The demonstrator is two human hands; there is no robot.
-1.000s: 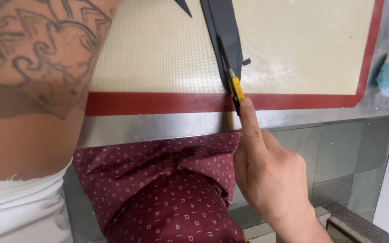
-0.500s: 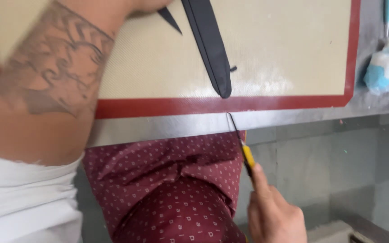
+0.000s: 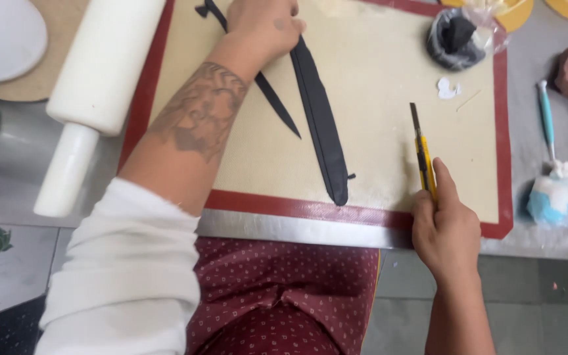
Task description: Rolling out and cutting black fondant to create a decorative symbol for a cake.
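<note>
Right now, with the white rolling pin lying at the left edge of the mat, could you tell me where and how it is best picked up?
The white rolling pin is probably best taken by its narrow near handle, coming from the left, near side. The handle juts free over the grey counter, while the thick barrel lies on the red-edged mat, close beside the left hand's forearm.

Left hand (image 3: 263,25) cut off at knuckles by top edge; covers upper end of long black strip (image 3: 320,125). Thin black sliver (image 3: 258,75) partly under same wrist. Rolling pin (image 3: 93,85) cropped at top. Knife handle (image 3: 426,172) buried in right hand (image 3: 445,230).
</note>
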